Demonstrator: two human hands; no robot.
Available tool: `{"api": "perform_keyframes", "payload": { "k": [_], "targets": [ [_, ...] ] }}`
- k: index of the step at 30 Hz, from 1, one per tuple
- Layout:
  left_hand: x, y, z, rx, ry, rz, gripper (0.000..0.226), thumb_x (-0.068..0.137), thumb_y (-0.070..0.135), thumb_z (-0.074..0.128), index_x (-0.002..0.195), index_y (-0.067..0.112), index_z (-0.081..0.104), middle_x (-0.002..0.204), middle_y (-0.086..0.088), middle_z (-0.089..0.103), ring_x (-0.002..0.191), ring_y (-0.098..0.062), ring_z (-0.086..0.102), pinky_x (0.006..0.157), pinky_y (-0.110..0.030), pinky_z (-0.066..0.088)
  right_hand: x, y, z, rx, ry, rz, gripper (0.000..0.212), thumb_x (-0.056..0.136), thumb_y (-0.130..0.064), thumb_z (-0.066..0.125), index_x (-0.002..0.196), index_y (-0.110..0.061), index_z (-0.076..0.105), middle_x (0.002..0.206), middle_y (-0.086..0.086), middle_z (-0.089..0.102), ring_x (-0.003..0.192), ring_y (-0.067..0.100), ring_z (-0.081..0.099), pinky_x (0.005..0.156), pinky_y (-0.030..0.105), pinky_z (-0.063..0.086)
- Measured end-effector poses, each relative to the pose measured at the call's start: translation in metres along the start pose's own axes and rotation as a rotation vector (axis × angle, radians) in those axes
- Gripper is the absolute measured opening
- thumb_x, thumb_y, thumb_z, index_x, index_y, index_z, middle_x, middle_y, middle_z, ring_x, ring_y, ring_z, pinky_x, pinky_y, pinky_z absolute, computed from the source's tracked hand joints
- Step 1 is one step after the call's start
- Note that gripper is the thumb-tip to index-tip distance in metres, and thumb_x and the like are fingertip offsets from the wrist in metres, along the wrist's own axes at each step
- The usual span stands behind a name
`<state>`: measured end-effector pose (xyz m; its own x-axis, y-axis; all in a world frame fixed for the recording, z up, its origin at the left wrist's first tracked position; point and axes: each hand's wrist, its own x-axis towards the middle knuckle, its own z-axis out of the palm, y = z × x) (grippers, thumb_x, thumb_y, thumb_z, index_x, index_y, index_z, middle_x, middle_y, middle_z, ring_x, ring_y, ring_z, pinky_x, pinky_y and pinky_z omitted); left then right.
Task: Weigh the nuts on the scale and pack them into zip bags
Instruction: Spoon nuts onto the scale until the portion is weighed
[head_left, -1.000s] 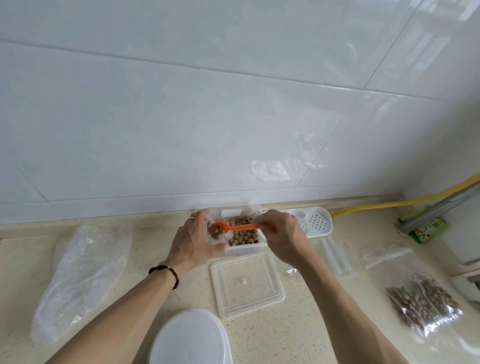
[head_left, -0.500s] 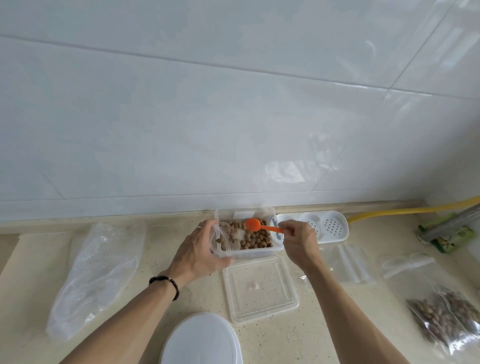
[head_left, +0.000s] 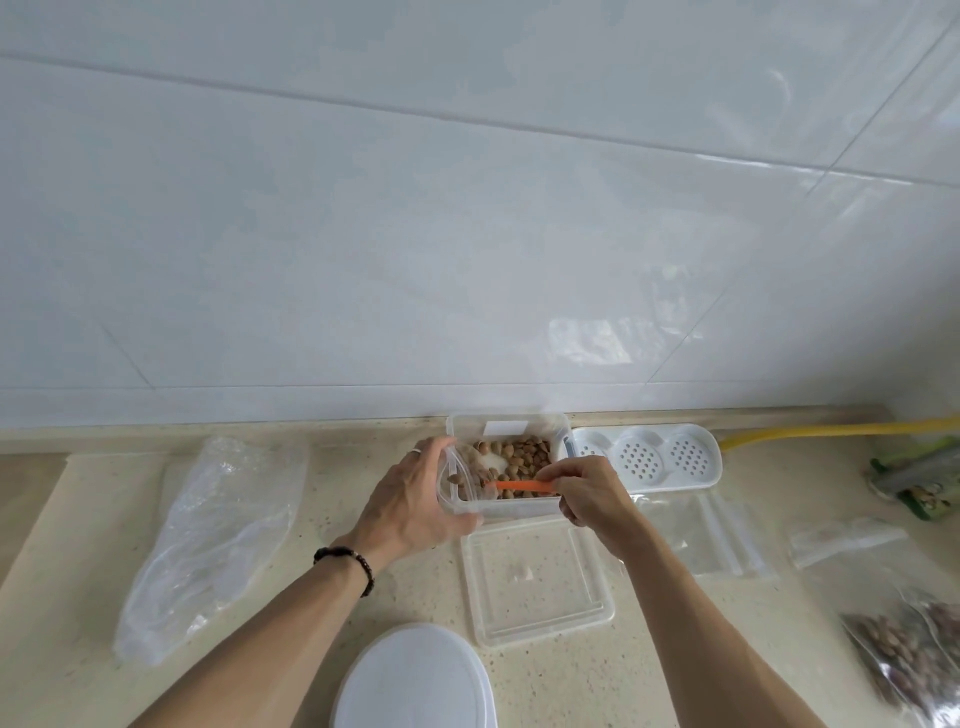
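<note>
We are at the filling step; our left hand grips a clear zip bag and props its mouth open against the left wall of the nut tub, just below centre of the frame; our right hand pinches the handle of an orange scoop, its bowl lying low among the nuts near the bag's mouth; whether it is loaded we cannot tell. Next, we judge, the scoop must lift level and tip into the bag without spilling on the counter; the white scale waits at bottom centre, the tub's lid lies beside it, and packed bags sit lower right.
</note>
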<state>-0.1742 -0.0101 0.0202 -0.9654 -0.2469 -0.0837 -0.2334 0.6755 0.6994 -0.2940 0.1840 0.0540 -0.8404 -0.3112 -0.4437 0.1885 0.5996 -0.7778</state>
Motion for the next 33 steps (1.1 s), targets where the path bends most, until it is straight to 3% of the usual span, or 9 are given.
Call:
{"api": "perform_keyframes", "payload": {
  "k": [7, 15, 19, 22, 25, 33],
  "targets": [
    [-0.001, 0.004, -0.003, 0.017, 0.036, 0.007, 0.096, 0.066, 0.058, 0.075, 0.143, 0.025, 0.028, 0.136, -0.001, 0.049, 0.121, -0.016, 0.049, 0.095, -0.026, 0.042, -0.009, 0.007, -0.008, 0.274, 0.086, 0.052, 0.028, 0.086, 0.015, 0.045, 0.086, 0.003, 0.07, 0.079, 0.026, 0.062, 0.046, 0.015, 0.044, 0.041, 0.023, 0.031],
    [0.003, 0.015, -0.004, 0.037, 0.091, -0.021, 0.096, 0.067, 0.057, 0.075, 0.144, 0.022, 0.029, 0.132, -0.001, 0.051, 0.118, -0.017, 0.05, 0.099, -0.032, 0.042, -0.026, -0.008, -0.036, 0.407, 0.168, 0.013, 0.025, 0.087, 0.014, 0.045, 0.087, 0.005, 0.069, 0.079, 0.022, 0.065, 0.045, 0.013, 0.042, 0.041, 0.021, 0.028],
    [0.013, 0.026, -0.005, -0.017, 0.09, -0.044, 0.096, 0.068, 0.053, 0.078, 0.144, 0.018, 0.03, 0.135, -0.002, 0.049, 0.122, -0.018, 0.049, 0.1, -0.036, 0.043, -0.036, -0.027, -0.038, 0.231, 0.171, -0.138, 0.028, 0.087, 0.01, 0.049, 0.085, -0.005, 0.073, 0.076, 0.018, 0.066, 0.046, 0.012, 0.042, 0.042, 0.02, 0.032],
    [0.018, 0.034, -0.006, -0.044, 0.114, -0.037, 0.093, 0.067, 0.051, 0.079, 0.141, 0.019, 0.033, 0.129, 0.001, 0.049, 0.118, -0.017, 0.05, 0.099, -0.037, 0.043, -0.045, -0.038, -0.029, -0.182, 0.225, -0.397, 0.03, 0.089, 0.004, 0.052, 0.09, -0.013, 0.076, 0.071, -0.005, 0.068, 0.047, 0.001, 0.05, 0.048, 0.012, 0.035],
    [0.017, 0.037, -0.006, -0.057, 0.139, -0.015, 0.09, 0.067, 0.048, 0.079, 0.14, 0.018, 0.034, 0.124, 0.003, 0.047, 0.114, -0.016, 0.049, 0.1, -0.039, 0.041, -0.055, -0.043, -0.021, -0.374, 0.231, -0.642, 0.029, 0.09, 0.005, 0.052, 0.096, -0.01, 0.076, 0.084, -0.007, 0.068, 0.062, -0.007, 0.056, 0.055, 0.007, 0.037],
    [0.003, 0.042, -0.013, -0.032, 0.144, 0.037, 0.103, 0.069, 0.05, 0.078, 0.149, 0.009, 0.027, 0.126, -0.004, 0.047, 0.116, -0.019, 0.049, 0.099, -0.037, 0.042, -0.074, -0.036, -0.021, -0.33, 0.366, -0.679, 0.031, 0.085, 0.008, 0.055, 0.091, -0.012, 0.078, 0.083, -0.014, 0.067, 0.07, -0.007, 0.058, 0.059, 0.007, 0.039]
  ]
}}
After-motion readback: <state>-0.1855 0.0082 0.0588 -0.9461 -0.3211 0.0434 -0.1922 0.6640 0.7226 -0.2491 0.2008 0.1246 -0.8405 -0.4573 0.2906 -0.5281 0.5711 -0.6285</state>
